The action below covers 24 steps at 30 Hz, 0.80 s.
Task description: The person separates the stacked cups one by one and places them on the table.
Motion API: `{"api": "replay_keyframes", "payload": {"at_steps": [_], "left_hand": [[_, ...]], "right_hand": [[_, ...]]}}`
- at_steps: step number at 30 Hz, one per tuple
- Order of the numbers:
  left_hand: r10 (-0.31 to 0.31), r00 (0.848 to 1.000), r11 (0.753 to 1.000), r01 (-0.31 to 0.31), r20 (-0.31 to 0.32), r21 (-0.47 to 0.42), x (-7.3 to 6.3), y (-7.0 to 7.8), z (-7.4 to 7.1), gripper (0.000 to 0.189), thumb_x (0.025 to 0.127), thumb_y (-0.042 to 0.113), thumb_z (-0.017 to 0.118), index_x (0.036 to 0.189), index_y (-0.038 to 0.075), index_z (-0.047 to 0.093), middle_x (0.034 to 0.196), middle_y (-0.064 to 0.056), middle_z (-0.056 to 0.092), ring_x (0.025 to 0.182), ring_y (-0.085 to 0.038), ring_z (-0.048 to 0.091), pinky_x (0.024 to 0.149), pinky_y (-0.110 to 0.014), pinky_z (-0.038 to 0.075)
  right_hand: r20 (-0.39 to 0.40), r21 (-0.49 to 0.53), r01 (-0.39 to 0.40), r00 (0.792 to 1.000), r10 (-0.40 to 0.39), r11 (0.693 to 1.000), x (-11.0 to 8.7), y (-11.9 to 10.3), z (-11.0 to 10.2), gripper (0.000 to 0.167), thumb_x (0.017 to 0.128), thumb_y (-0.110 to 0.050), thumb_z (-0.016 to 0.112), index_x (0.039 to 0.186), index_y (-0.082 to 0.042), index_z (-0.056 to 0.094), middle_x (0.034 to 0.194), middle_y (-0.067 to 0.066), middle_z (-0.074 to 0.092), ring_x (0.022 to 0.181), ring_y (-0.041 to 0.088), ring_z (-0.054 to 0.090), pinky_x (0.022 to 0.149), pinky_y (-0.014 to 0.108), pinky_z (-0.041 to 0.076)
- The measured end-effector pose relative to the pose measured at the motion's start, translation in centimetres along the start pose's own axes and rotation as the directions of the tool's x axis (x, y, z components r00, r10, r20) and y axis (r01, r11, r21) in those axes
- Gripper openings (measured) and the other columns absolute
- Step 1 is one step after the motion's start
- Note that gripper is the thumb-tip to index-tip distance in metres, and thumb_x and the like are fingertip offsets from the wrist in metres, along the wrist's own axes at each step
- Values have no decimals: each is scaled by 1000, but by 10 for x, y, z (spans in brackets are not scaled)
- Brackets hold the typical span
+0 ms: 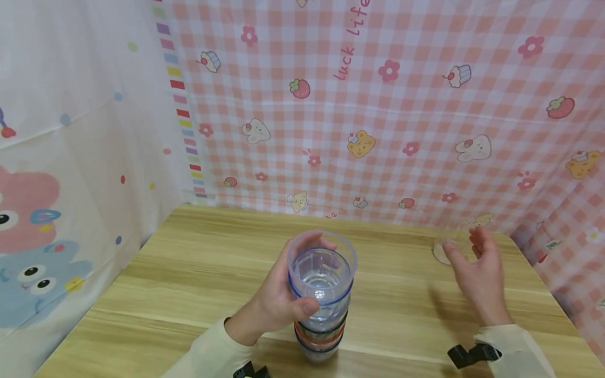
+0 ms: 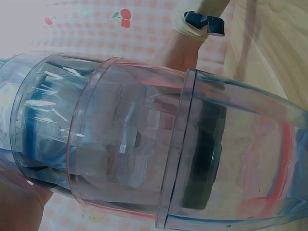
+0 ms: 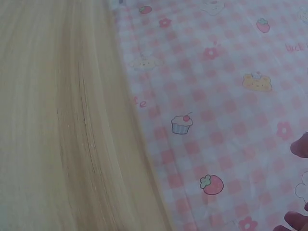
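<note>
Right up front, my left hand (image 1: 279,299) is gripping the tall stack of clear cups (image 1: 331,317) near its top, and a tilting wrist could be toppling it; farther out, my right hand (image 1: 477,278) is lying thumb and fingers parted by a lone clear cup (image 1: 440,253), touch uncertain, and one clumsy brush could be tipping that; a wood-grain table (image 1: 212,268) is spreading beneath, a pink checked cloth (image 1: 416,105) hanging beyond.

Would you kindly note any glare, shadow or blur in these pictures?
Head view: glints inside the stacked clear plastic cups, a shadow on the pale wood-grain table near the right hand; left wrist view: white glare streaks on the cups; right wrist view: the pink checked cloth looks slightly hazy.
</note>
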<state>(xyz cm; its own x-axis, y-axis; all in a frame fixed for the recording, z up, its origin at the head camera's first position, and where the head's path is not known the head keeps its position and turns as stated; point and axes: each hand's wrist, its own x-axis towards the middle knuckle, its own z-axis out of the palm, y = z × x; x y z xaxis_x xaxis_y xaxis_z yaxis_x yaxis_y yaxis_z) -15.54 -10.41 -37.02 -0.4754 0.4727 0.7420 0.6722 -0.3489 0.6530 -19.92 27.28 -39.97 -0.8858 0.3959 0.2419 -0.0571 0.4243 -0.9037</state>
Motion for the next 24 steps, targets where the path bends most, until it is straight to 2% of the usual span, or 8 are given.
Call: {"api": "replay_keyframes", "payload": {"at_steps": [5, 9, 11, 13, 16, 18, 20, 24], "left_hand": [[-4, 1000, 1000, 4, -3, -26, 0, 0, 0, 87, 104, 52, 68, 167, 14, 24, 155, -12, 47, 134, -17, 61, 106, -49, 61], [-8, 1000, 999, 8, -3, -40, -1, -1, 0, 86, 103, 52, 69, 167, 14, 25, 156, -10, 48, 135, -17, 61, 108, -48, 60], [-5, 1000, 999, 5, 0, -40, -1, -1, -1, 86, 103, 51, 70, 167, 14, 25, 154, -16, 48, 135, -18, 61, 109, -47, 59], [-2, 1000, 999, 2, 0, -50, -1, -2, -1, 86, 103, 50, 71, 167, 14, 26, 154, -16, 49, 134, -19, 61, 109, -47, 59], [-4, 1000, 998, 4, -3, -68, -1, -3, -1, 86, 102, 49, 72, 167, 15, 28, 153, -13, 51, 133, -20, 61, 110, -45, 58], [-8, 1000, 996, 8, -5, -88, -1, -3, -1, 86, 101, 49, 74, 167, 15, 29, 153, -4, 51, 132, -19, 61, 110, -44, 58], [-15, 1000, 995, 15, -4, -96, -2, -4, -1, 87, 101, 49, 74, 167, 16, 29, 153, -1, 52, 133, -19, 61, 111, -43, 57], [-20, 1000, 995, 20, 3, -95, -2, -3, -1, 87, 101, 49, 74, 167, 16, 28, 154, -1, 51, 134, -19, 60, 112, -44, 57]], "right_hand": [[48, 2, 6, 999, -6, 1000, -5, -7, 3, 79, 105, -18, 70, 168, -1, 27, 168, 22, 41, 157, 39, 38, 135, 32, 27], [126, 2, 29, 992, -29, 1000, -10, -14, 3, 82, 106, -22, 70, 171, -5, 23, 170, 22, 39, 157, 37, 38, 120, 6, 31], [171, 3, 39, 985, -39, 999, -14, -18, 4, 83, 107, -25, 69, 172, -6, 20, 172, 21, 38, 157, 37, 38, 110, -1, 34], [203, 8, 52, 978, -52, 999, -18, -23, 5, 84, 108, -27, 69, 172, -7, 18, 172, 20, 37, 157, 37, 38, 104, -3, 36], [234, 21, 98, 967, -101, 995, -24, -30, 8, 84, 107, -26, 69, 171, -3, 19, 171, 22, 38, 156, 41, 39, 104, -3, 37], [248, 31, 135, 959, -139, 990, -28, -35, 10, 82, 107, -25, 70, 170, -1, 22, 170, 24, 40, 155, 43, 40, 106, -3, 36], [258, 49, 169, 950, -176, 984, -32, -38, 12, 80, 107, -22, 70, 169, 1, 25, 168, 25, 41, 154, 43, 40, 107, -3, 34], [266, 75, 214, 937, -227, 974, -39, -45, 16, 78, 105, -17, 72, 167, 2, 29, 165, 25, 46, 152, 36, 44, 109, -2, 35]]}}
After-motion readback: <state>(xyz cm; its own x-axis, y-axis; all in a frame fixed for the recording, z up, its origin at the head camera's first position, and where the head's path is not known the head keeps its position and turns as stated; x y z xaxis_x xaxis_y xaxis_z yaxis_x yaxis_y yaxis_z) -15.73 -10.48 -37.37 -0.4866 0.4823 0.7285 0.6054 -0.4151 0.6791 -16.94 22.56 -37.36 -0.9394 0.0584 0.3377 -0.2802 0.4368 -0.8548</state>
